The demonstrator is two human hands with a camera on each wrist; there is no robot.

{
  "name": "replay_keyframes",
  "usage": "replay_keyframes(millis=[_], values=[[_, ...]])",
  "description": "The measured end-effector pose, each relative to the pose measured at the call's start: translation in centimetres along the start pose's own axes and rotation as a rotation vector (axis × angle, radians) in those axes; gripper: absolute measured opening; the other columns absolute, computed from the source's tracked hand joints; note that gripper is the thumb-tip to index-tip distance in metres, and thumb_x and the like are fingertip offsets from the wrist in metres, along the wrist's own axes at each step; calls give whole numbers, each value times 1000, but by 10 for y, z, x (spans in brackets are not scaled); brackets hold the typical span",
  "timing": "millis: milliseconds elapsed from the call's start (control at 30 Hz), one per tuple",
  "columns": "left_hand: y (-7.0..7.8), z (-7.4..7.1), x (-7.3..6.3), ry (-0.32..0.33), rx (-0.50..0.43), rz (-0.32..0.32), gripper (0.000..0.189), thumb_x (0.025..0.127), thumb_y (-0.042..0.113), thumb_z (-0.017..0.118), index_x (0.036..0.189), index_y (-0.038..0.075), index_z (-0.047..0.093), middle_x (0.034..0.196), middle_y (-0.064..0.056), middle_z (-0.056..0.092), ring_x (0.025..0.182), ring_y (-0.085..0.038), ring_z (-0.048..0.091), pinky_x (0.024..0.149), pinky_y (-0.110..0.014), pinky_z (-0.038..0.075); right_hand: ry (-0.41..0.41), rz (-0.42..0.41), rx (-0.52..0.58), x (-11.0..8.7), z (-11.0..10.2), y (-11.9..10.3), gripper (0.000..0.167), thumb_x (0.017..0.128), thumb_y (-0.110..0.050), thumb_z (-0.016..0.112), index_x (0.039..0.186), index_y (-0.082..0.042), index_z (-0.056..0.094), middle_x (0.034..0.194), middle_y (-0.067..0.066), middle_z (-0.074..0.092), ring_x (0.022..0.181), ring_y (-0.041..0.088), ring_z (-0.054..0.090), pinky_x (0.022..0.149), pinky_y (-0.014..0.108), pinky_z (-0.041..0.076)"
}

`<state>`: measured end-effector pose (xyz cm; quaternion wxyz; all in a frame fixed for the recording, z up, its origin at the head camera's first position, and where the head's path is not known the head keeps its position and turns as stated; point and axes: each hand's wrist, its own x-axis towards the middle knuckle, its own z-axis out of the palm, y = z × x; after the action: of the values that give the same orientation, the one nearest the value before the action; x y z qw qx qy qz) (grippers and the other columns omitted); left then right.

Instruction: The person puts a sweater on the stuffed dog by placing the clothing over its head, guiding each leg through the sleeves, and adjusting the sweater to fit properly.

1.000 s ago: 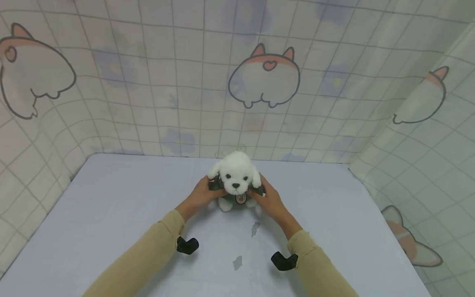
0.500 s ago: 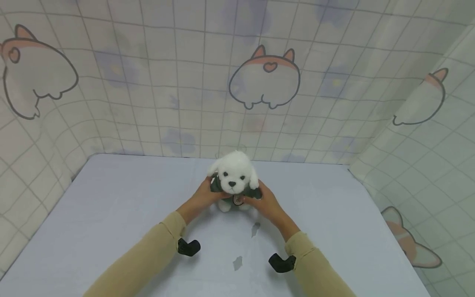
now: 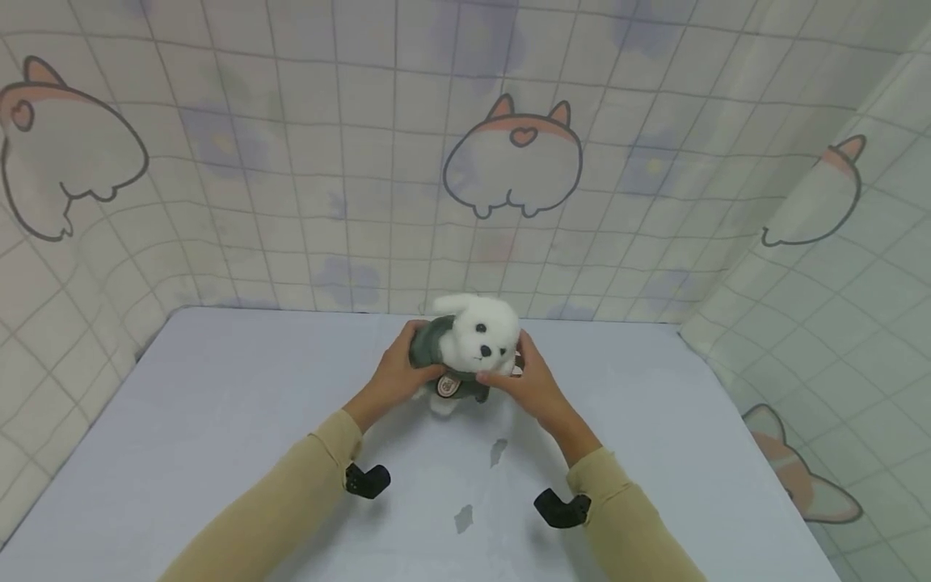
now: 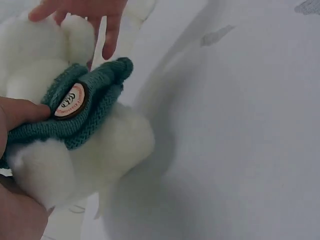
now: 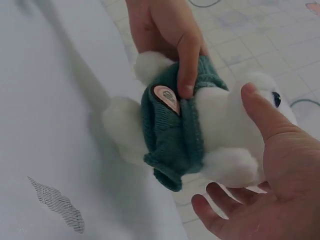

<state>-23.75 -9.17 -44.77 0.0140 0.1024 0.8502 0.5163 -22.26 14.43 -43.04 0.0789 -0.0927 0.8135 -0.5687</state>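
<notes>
A white plush dog (image 3: 486, 335) in a green knitted sweater (image 4: 95, 90) with a round badge (image 5: 166, 99) is tilted sideways at the table's far middle. Its head points toward my right hand. My left hand (image 3: 400, 364) grips the sweatered body, the thumb lying across the front beside the badge. My right hand (image 3: 534, 384) is around the head end. In the right wrist view its thumb (image 5: 267, 112) touches the head near an eye, while the other fingers (image 5: 220, 202) spread loosely below an ear. The dog's back is hidden.
The pale table (image 3: 240, 388) has two small grey patches (image 3: 463, 519) in front of the dog. A grid-patterned curtain (image 3: 334, 162) with cartoon corgi prints surrounds the back and sides. Black wrist mounts (image 3: 367, 481) stick out from both sleeves.
The plush dog has turned from upright and facing me to tilted, its head leaning right. My left hand has shifted round the body; my right fingers have loosened and moved toward the head.
</notes>
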Motion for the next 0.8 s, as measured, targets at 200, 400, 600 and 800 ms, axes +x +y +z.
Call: replay_keyframes(millis=[200,400,600,800], values=[[12,-10,-5,-32,192,95,69,82,18,74,141,17,39,142,-14,50,130,-34,48,105,-54,41,44,7,30,-2,-4,-5,94,85,-35,73,155,-31,10,158,5,24,144,32,31,112,53,35],[19,-13,-10,-91,348,178,66,82,17,75,139,15,42,132,-12,56,120,-30,54,100,-50,45,44,35,-47,-1,1,0,81,86,-44,70,152,-33,25,152,4,36,134,29,43,106,52,41],[26,-12,-16,-162,425,190,63,82,24,78,136,17,45,129,-10,58,116,-27,56,96,-48,48,50,-30,-216,-3,11,2,70,84,-47,71,145,-28,41,143,2,49,127,26,50,101,50,45],[30,-9,-19,-190,397,213,61,81,37,77,130,15,48,121,-10,62,111,-26,60,93,-45,51,21,-202,-379,-5,24,4,68,85,-33,74,145,-20,43,148,6,45,139,29,39,113,54,32]])
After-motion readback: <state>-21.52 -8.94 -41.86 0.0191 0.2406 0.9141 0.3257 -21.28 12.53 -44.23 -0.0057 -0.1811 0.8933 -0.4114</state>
